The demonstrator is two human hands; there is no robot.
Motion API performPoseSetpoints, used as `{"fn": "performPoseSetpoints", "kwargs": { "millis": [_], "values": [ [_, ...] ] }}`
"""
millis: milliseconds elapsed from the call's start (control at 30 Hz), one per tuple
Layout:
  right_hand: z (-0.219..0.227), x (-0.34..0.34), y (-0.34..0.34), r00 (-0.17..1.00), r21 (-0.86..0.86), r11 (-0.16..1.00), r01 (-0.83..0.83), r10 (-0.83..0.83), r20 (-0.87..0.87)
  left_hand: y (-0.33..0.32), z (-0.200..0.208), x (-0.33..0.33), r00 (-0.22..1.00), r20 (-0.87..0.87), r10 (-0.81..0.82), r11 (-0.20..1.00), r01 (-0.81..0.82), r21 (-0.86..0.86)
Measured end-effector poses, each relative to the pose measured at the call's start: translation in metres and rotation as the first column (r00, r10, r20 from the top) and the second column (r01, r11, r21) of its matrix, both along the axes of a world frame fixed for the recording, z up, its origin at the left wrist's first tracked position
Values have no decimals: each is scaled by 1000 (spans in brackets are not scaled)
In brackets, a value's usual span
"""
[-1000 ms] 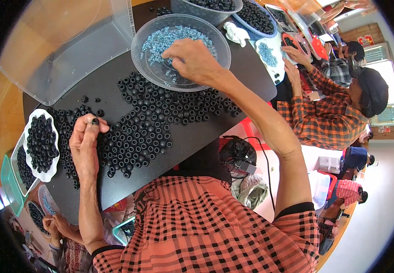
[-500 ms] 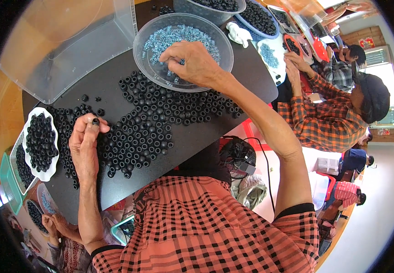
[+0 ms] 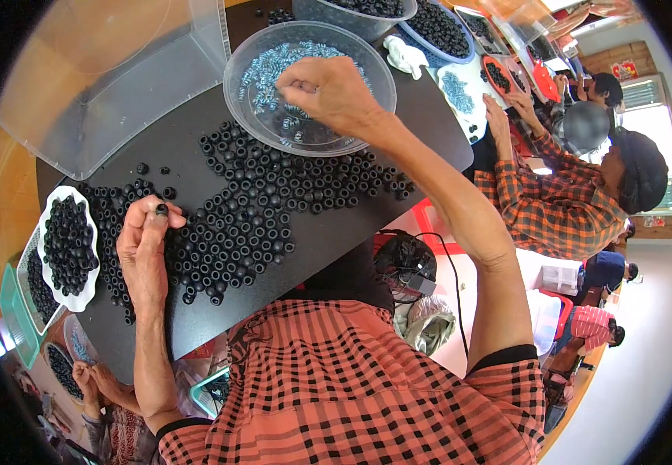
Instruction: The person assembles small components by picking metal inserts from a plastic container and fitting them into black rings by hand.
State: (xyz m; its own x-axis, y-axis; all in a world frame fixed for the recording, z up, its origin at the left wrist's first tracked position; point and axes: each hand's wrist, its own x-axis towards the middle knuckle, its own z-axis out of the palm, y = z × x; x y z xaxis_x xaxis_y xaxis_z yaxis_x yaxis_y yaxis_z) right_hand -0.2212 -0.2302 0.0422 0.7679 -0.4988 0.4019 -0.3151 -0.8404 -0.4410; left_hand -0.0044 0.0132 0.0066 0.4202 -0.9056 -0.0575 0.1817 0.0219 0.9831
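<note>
My left hand [image 3: 143, 242] is closed over the dark table, gripping a small black hollow cap [image 3: 161, 210] upright between thumb and fingers. Loose black caps [image 3: 235, 225], rounded and mostly showing round holes, spread beside it across the table. My right hand [image 3: 332, 91] hangs over a clear plastic bowl [image 3: 235, 116] with its fingers curled together. Whatever those fingers may hold is hidden. Inside the bowl lie many tiny shiny bluish spring-like pieces [image 3: 274, 70].
Left of my left hand stands a white scalloped dish [image 3: 80, 297] of black caps. A large clear bin [image 3: 119, 124] occupies the far left. Behind the bowl is a tub [image 3: 336, 19] of black pieces. At right, a person in a checked shirt [image 3: 553, 201] works nearby.
My right hand has risen slightly away from the pieces in the bowl, its fingers more tightly curled. My left hand keeps its place and still grips the black cap.
</note>
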Motion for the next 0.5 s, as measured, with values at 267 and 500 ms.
{"fn": "performPoseSetpoints", "kwargs": {
  "millis": [267, 500],
  "values": [
    [-1, -21, 12, 973, -11, 996, -88, 84, -215, 0, 2, -3, 1000, 4, -8, 1000, 8, 19],
    [-3, -14, 17, 945, -118, 993, -30, -10, -327, -1, 0, -2, 1000, 1, -14, 1000, 14, 15]
  ]
}}
